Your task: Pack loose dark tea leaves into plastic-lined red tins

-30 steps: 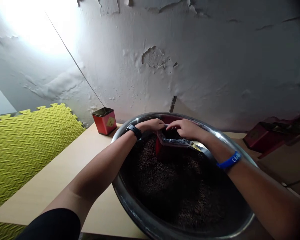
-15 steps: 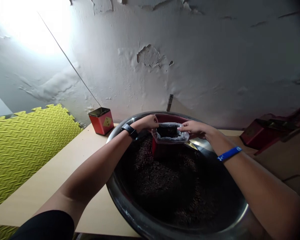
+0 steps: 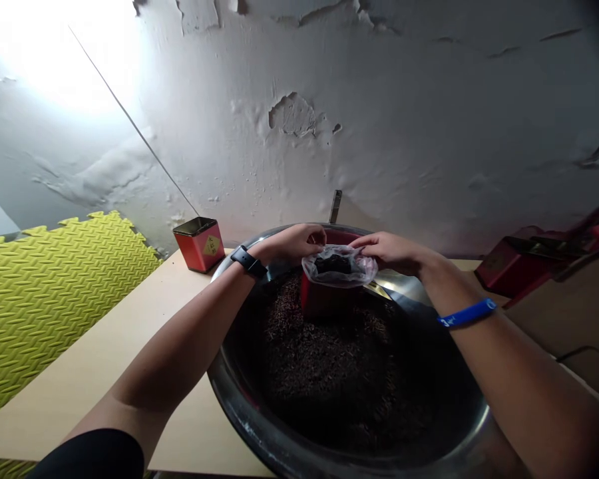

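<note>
A red tin stands upright in a wide metal basin, on dark loose tea leaves. A clear plastic bag lines the tin and folds over its rim, with dark leaves inside. At the bag's far left edge, my left hand has its fingers closed in a pinch on the plastic. My right hand pinches the bag's far right edge. A pale, shiny flat piece, partly hidden, lies right of the tin.
Another red tin, open-topped, stands on the wooden table left of the basin. Further red tins sit at the right. Yellow foam mats lie at the left, and a peeling wall rises behind.
The bag's mouth has drawn narrower and its far edge has folded inward over the leaves. Both hands have shifted slightly along the far edge.
</note>
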Available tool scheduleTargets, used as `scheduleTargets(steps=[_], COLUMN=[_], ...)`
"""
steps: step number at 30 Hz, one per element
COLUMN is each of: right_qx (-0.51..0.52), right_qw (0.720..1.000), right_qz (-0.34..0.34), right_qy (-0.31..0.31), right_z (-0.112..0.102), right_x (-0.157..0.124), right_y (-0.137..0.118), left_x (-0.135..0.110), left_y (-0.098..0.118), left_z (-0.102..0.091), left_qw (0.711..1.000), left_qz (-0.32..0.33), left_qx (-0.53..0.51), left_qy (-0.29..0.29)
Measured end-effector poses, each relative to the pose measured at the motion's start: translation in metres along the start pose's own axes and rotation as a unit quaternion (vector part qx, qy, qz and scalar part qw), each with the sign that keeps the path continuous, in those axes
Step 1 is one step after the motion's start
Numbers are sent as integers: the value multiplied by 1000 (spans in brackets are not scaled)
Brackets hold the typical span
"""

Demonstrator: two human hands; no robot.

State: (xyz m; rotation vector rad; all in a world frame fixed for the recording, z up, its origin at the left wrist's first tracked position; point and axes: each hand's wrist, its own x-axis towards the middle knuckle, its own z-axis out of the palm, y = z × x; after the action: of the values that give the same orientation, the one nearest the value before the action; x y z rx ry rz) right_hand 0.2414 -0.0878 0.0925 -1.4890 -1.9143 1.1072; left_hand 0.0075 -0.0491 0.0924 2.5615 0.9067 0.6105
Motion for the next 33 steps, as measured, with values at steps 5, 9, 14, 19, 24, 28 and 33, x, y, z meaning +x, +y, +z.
scheduleTargets(steps=[5, 9, 14, 19, 24, 28, 33], right_qx=[-289, -419, -359, -218, -97, -106, -65], right_qw=[949, 902, 927, 974, 992, 986, 977], right_qz=[-102, -95, -107, -61, -70, -97, -130], right_qy=[-76, -45, -21, -12, -29, -89, -157], right_z=[2, 14, 13, 8, 10, 11, 10], right_x=[-10, -7, -2, -1, 1, -2, -7], right_y=[-8, -13, -14, -6, -3, -8, -10], left_x=[-3, -4, -6, -8, -5, 2, 12], left_y=[1, 0, 4, 0, -4, 0, -1], left_z=[3, 5, 0, -7, 3, 24, 42], left_qw=[999, 991, 982, 983, 990, 997, 988], left_qz=[8, 29, 69, 27, 28, 56, -2], left_qx=[12, 20, 69, 20, -56, -54, -30], left_qy=[-53, -126, -160, -180, -127, -15, 149])
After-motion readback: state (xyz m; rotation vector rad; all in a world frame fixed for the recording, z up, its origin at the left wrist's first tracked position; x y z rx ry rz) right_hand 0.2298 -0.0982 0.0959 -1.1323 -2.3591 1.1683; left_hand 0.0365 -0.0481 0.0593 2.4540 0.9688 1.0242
